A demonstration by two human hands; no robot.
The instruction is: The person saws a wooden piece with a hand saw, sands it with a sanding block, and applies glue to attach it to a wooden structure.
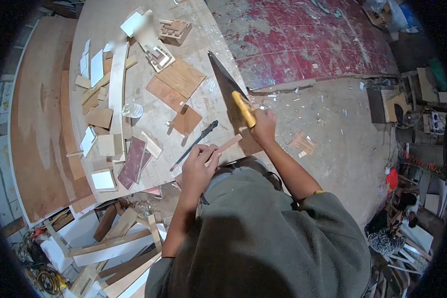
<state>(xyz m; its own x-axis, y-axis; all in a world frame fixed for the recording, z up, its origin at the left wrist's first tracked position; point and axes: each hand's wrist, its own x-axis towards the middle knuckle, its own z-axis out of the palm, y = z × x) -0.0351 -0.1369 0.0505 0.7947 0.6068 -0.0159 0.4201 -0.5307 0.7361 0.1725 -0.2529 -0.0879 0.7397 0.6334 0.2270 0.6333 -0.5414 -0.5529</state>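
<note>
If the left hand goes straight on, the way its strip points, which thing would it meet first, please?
Ahead of the left hand and its strip, the first thing is probably the saw, near its yellow handle, in the right hand. Their heights are unclear, so it might pass under or over.

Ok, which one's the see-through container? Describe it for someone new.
Find the big pale worktable, then the long, narrow whitish board running along it. The container sits just right of that board, around its middle. It's round and see-through, while the wood pieces around it are opaque and straight-edged.
</note>
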